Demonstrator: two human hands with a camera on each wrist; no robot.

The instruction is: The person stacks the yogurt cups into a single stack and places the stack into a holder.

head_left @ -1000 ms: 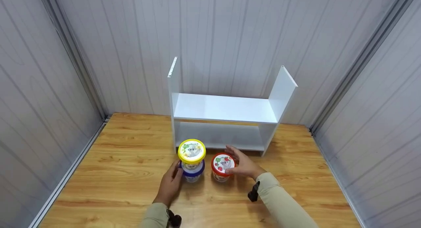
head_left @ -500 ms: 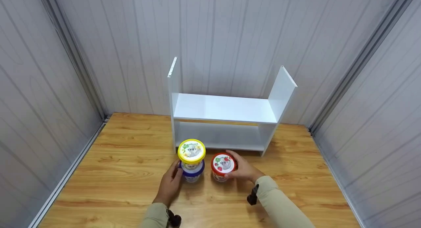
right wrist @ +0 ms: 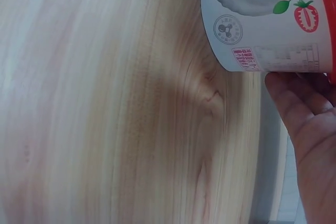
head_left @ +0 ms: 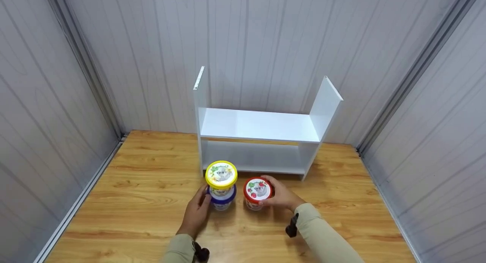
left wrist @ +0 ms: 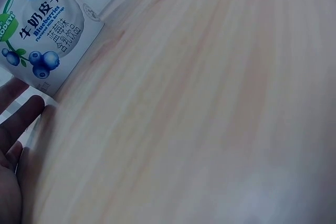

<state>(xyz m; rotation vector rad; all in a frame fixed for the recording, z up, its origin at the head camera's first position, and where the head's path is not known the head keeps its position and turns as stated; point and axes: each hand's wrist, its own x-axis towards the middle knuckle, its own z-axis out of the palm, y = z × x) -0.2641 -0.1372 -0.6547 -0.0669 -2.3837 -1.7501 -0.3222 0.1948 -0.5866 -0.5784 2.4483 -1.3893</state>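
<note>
In the head view, 1 part of the stacking looks done: the yellow-lidded cup (head_left: 221, 174) sits upright on the blue-lidded cup (head_left: 221, 202), and this stack of 2 stands on the wooden table (head_left: 144, 202) just in front of the left end of the white shelf unit (head_left: 260, 125). The red-lidded cup (head_left: 258, 190) is near the stack but apart from it, so, judged from this layout, it is the 1 cup left out. The right hand (head_left: 284, 196) grips it, thumb at the near side and fingers reaching round the far side. The left hand (head_left: 195, 210) lies against the left side of the blue-lidded cup; whether it pinches the cup or only touches it, I cannot tell. All 3 cups are in front of the shelf unit, none on its 2 levels. In the left wrist view, the blueberry label (left wrist: 39, 24) faces the camera, with fingers close against the cup near its base. In the right wrist view, fingers press the strawberry-printed side of the red-lidded cup; whether its base bears on the table is unclear there.
</note>
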